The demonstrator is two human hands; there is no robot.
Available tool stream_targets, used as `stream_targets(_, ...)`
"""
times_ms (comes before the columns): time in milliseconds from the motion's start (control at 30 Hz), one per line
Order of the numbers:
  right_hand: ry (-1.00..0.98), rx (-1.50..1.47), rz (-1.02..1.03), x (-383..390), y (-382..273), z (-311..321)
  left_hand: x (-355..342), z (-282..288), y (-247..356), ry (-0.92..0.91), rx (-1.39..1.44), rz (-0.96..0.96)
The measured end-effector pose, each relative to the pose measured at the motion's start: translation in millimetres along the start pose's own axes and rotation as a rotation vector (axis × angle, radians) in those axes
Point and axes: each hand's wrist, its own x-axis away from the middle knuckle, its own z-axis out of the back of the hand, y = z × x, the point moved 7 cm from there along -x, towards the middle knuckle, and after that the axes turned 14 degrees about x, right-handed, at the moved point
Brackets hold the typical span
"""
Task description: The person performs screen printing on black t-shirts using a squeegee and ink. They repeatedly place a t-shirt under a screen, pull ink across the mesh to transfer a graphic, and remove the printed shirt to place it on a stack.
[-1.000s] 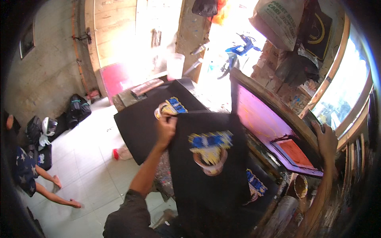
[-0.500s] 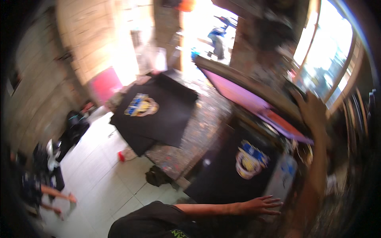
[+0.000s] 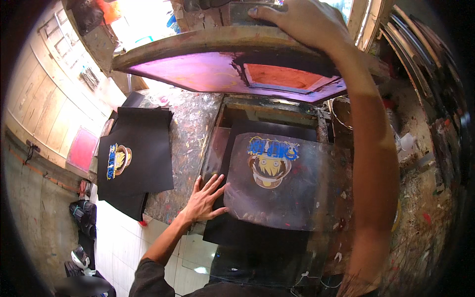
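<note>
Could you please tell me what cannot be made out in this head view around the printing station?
- Underside of the raised screen frame: mostly turned away; the right hand covers part of its top edge.
- Black shirt on the platen: its lower part runs out of sight at the bottom edge.
- Palm of the left hand: faces down, hidden.
- Stacked frames at the right: bent and dark at the fisheye rim.

The black shirt (image 3: 267, 148) on the printing board looked like matt cloth, and a glossy, clear plastic sheet (image 3: 287, 183) over it caught the light. Left of that board, the worktable top (image 3: 185, 143) was rough and crusted with dried paint. Above the board, the raised screen frame (image 3: 208, 42) was worn, stained wood, its mesh (image 3: 198, 72) smooth with a purple sheen. Left of the worktable, the printed shirt (image 3: 133, 158) was matt black cloth
</note>
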Motion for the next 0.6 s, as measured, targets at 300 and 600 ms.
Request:
stream_targets(300,0.057,-0.025,-0.076,-19.8,24.2,-4.6,0.9,-10.2,-6.9,-0.110,0.047,-0.021)
stream_targets(600,0.145,0.164,-0.039,-51.7,41.2,-16.3,2.8,-7.4,-5.7,-0.101,0.116,-0.010)
